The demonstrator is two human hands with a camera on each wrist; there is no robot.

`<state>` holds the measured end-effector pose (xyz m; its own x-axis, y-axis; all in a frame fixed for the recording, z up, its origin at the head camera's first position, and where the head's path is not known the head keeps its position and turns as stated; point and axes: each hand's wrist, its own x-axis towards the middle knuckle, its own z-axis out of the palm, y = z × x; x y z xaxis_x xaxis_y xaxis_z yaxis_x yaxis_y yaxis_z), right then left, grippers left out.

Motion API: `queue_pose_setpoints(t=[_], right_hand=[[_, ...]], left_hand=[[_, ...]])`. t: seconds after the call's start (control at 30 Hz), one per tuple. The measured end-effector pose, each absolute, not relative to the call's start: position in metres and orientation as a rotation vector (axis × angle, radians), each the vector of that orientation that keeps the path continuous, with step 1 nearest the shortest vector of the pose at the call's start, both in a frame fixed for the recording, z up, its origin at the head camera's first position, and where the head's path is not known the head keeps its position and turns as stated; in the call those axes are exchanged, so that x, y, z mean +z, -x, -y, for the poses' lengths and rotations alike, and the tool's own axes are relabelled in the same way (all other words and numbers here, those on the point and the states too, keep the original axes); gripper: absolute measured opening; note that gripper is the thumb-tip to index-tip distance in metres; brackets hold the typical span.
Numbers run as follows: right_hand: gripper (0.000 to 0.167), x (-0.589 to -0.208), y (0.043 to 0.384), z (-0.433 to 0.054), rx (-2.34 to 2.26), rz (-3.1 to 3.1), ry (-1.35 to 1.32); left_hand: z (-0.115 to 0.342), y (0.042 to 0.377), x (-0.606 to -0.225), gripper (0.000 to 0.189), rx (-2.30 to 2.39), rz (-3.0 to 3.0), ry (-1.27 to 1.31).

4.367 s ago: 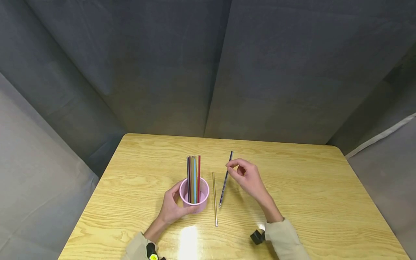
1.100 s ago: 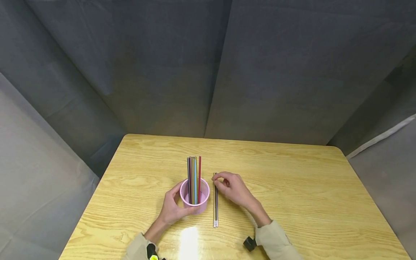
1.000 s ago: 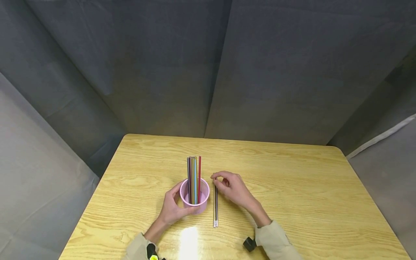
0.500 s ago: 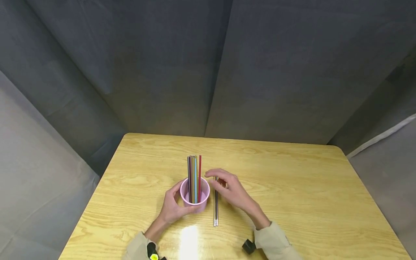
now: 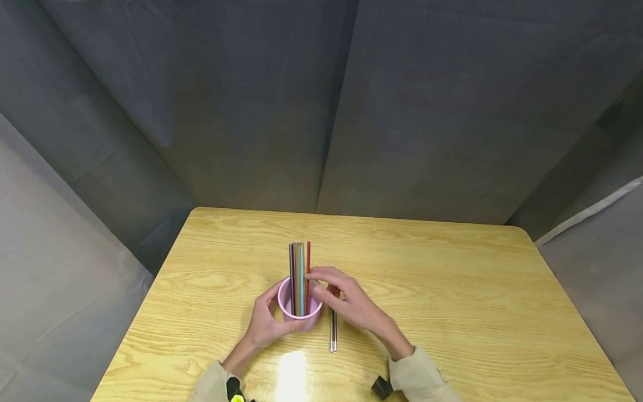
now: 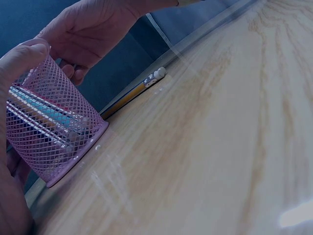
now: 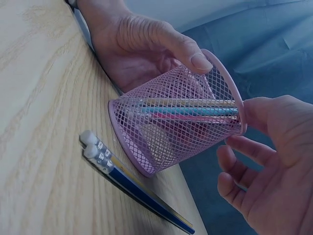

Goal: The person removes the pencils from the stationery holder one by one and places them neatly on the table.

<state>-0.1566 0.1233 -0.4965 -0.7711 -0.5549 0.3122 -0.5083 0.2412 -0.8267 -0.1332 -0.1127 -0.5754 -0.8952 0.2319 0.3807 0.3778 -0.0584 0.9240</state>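
Note:
My left hand (image 5: 264, 322) grips the pink mesh pencil cup (image 5: 312, 320) from its left side, thumb across the front. Several pencils stand in the cup, among them a light blue pencil (image 5: 301, 265) and a red pencil (image 5: 308, 257). Over the cup's right rim reaches my right hand (image 5: 354, 304), index finger beside the red pencil and thumb at the rim; no pinch on a pencil is visible. Under that hand lie two pencils side by side, a dark blue pencil (image 7: 139, 195) and a yellow pencil (image 7: 128, 170), white erasers toward me. Their far ends are hidden in the head view.
The wood-grain table (image 5: 452, 290) extends to both sides of the hands. Dark grey curtains (image 5: 251, 111) hang behind its far edge, with lighter cloth (image 5: 50, 268) at the left. A black wrist camera (image 5: 382, 387) sits by the right sleeve.
My right hand first moved the dark blue pencil leftward beside the yellow one, then left both lying and moved left to the cup's rim. The left hand kept its hold on the cup.

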Motion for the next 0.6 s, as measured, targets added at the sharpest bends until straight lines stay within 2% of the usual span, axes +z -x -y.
queue_pose_setpoints(t=[0.13,0.4,0.6], right_hand=[[0.035,-0.484,0.151,-0.122,-1.579,-2.4,1.02],[0.039,-0.508,0.158,-0.125,-1.544,-2.42,0.994],[0.042,-0.509,0.159,-0.128,-1.537,-2.387,1.02]], left_hand=[[0.112,0.133,-0.575,0.087,-2.101,2.087,0.675],[0.112,0.133,-0.577,0.087,-2.078,2.105,0.667],[0.112,0.132,-0.576,0.087,-2.077,2.118,0.654]])
